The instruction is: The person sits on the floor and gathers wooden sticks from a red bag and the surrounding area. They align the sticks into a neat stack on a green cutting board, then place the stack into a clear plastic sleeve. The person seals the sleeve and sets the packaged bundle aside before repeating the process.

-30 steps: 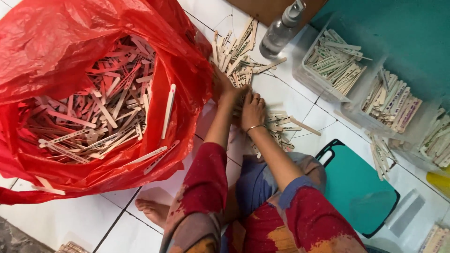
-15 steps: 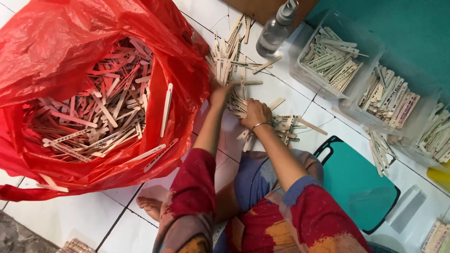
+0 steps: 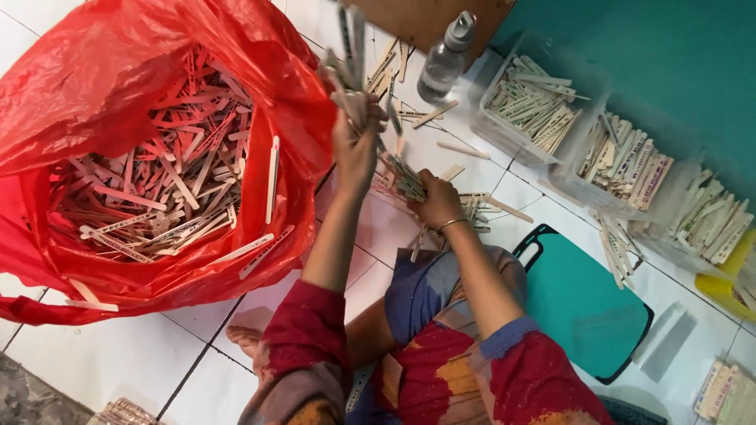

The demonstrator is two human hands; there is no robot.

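1. Left hand (image 3: 354, 149) is up off the floor, fingers closed round a bunch of wooden sticks (image 3: 350, 59) that fan out above it, blurry, right next to the red bag's rim.
2. Right hand (image 3: 437, 203) is low down, fingers curled over a pile of sticks (image 3: 402, 177) lying on the white tiled floor (image 3: 118, 354). Looks like a grip, with a thin bracelet on that wrist.
3. The big red plastic bag (image 3: 94, 71) on the left is open and full of the same kind of sticks.
4. Clear plastic bottle (image 3: 445, 59) stands just past the pile.
5. Clear tubs (image 3: 504, 130) with sorted sticks line the teal wall on the right.
6. A teal mat (image 3: 583, 307) lies by the person's knee.
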